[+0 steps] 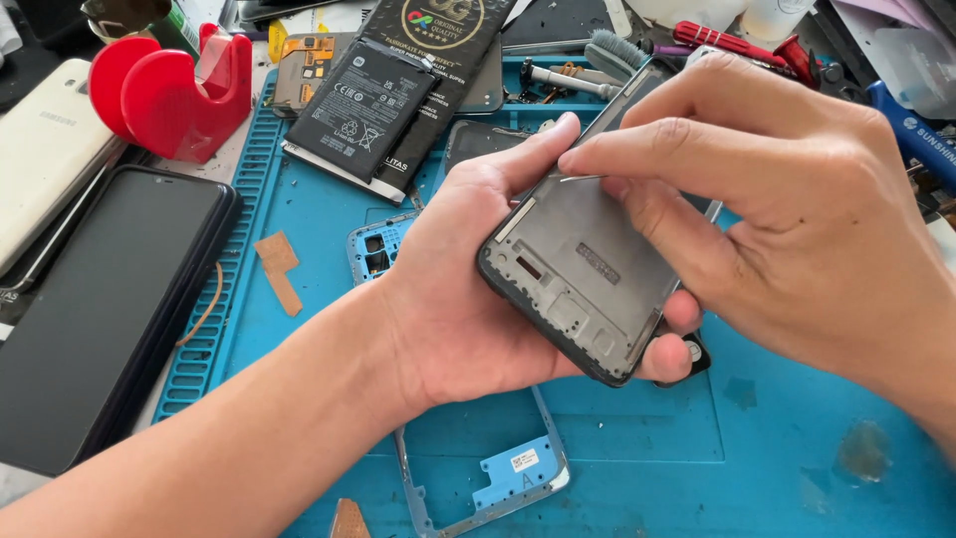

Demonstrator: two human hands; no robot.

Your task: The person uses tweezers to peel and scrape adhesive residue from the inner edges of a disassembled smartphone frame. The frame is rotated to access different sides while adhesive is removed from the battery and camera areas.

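Phone frame [588,274]: held above blue mat [637,448], centre of view, inner side up, tilted. Cradled in left hand [458,299]; fingers wrapped under, thumb along upper-left edge. Right hand [797,209]: fingers pinched narrow on thin silver strip [580,178] at frame's top edge.

Handling, est.: light, thin, stiff but prone to flex; screen side likely fragile; edges smooth, somewhat slippery. Best gripped by long side rails, not by the flat middle.

Nearby on mat: battery [363,105], loose pale-blue mid frame [498,478], tan tape scraps [279,269]. Off mat, on table: red tape dispenser [174,95], dark phone [100,309], white phone [40,149]. Tools at rear, partly hidden.
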